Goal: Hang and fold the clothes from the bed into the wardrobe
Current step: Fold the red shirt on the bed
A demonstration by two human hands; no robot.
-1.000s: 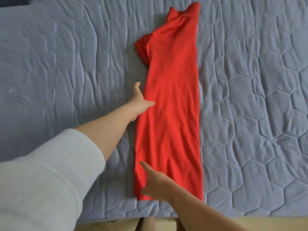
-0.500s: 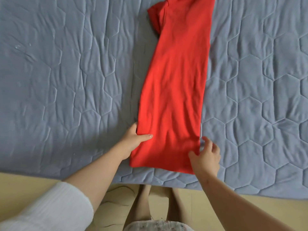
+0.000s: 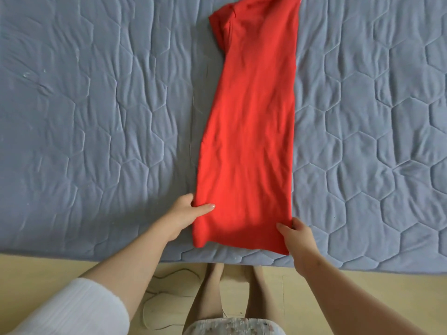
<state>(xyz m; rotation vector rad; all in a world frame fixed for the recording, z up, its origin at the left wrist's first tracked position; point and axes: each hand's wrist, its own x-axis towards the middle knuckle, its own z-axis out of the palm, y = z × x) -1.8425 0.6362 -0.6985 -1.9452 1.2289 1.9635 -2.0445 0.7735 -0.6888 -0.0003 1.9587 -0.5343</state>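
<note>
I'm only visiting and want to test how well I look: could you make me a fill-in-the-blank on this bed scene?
The folded garment is ____ in colour.
It lies on a blue-grey quilt stitched in six-sided shapes called ____.
The left hand and the right hand each grip it, so ____ hands hold it.
The sleeve on the left arm is ____.
Missing words: red; hexagons; two; white.

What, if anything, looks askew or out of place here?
Nothing serious. The red garment lies folded in a long strip, slightly slanted on the quilted bed cover, with a sleeve bunched out at its far left edge. The left hand and right hand grip its near end. No damage shows.
</note>
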